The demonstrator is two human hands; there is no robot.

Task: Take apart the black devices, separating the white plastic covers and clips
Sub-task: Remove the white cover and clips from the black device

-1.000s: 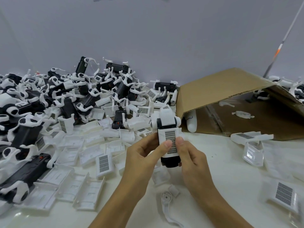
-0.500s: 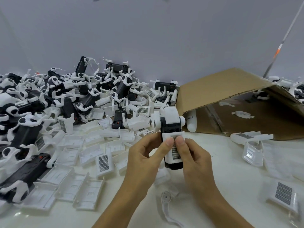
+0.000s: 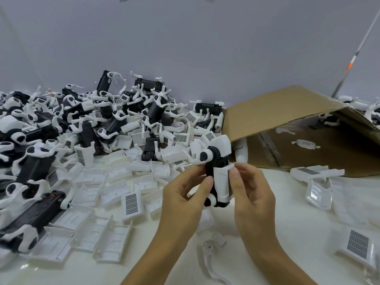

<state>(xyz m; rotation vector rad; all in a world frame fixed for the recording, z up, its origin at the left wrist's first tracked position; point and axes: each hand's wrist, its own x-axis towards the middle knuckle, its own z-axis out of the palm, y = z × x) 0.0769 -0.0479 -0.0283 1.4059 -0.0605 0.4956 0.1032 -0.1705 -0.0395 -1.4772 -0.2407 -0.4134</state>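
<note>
While the far-left pile of black devices (image 3: 86, 128) and the loose white covers (image 3: 115, 182) spread in front of it are lying just as they were a second ago, the device in the hands is sitting differently. The cardboard box (image 3: 287, 112), tipped on its side at the far right, is also staying put, with a few white clips inside it.

The held device (image 3: 217, 167) is now being turned: a second ago its white cover (image 3: 223, 183) was facing the camera with a dotted grid label showing, and now that grid is turned out of sight, the cover's plain side and the black flank of the body showing instead. The round white-and-black end is tilting toward the left. The device is hovering above the white table (image 3: 267, 233), near the middle of the scene, just in front of the box's open mouth.

The left hand (image 3: 185, 194) is gripping the device's black side, thumb curled against it. The right hand (image 3: 250, 190) is pinching the cover's right edge between thumb and fingers.

A loose white clip (image 3: 210, 256) is lying on the table below the hands.

No brand or writing is readable; the grid labels on nearby covers are only dot patterns at this size.
</note>
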